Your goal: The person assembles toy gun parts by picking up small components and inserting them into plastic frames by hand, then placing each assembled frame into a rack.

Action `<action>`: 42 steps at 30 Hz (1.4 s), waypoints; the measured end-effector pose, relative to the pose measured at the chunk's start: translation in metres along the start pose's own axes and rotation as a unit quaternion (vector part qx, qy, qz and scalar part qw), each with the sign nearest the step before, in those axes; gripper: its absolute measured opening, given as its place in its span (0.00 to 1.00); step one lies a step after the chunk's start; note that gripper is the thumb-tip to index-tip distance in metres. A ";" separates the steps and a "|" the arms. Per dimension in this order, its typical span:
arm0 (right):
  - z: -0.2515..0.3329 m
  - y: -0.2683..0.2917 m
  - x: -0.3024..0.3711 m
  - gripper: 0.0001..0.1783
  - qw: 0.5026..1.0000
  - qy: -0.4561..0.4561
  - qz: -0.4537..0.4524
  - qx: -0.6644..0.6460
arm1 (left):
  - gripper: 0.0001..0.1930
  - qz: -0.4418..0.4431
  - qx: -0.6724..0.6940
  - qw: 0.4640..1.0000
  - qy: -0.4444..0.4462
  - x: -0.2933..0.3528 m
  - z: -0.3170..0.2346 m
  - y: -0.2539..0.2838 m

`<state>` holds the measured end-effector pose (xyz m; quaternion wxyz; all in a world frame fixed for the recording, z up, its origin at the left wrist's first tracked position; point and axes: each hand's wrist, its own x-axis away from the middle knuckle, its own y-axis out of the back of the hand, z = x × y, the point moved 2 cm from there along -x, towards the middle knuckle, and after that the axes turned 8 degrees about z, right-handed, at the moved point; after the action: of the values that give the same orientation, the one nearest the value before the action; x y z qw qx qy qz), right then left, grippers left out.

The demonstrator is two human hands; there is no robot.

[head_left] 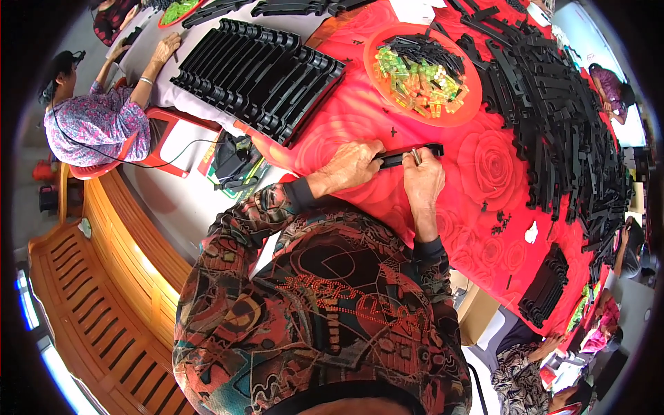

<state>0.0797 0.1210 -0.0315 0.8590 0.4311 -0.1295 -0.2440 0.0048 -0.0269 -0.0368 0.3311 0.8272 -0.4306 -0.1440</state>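
a left hand point(354, 166) grips a black strip point(393, 159) over a red-clothed counter point(484, 166) while the right hand point(424, 180) pinches a slim silvery tool point(416, 156) that could slip if pressed askew.

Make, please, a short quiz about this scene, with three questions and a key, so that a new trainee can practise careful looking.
1. Which hand holds the metallic rod?
2. True or false: the bowl stands on the red cloth.
3. The small pieces in the bowl are: A) all black; B) black, green and orange; C) all blue.

Key:
1. The right hand; the left hand holds the left end of the black strip.
2. True.
3. B.
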 end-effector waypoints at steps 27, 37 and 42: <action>-0.051 0.033 0.005 0.07 0.947 0.021 -0.088 -0.309 | 0.18 -0.023 -0.201 0.958 -0.203 0.045 -0.004 -0.016; -0.055 0.026 0.005 0.10 0.985 0.082 0.020 -0.151 | 0.20 0.007 -0.216 0.958 -0.189 0.042 -0.005 0.003; -0.043 0.025 0.011 0.09 0.991 0.107 -0.011 -0.077 | 0.19 0.000 -0.170 0.965 -0.200 0.037 0.000 0.001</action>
<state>0.1156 0.1574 -0.0369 0.8956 0.3891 -0.0132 -0.2151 0.0255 -0.0571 -0.0342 0.3736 0.7133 -0.4571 -0.3777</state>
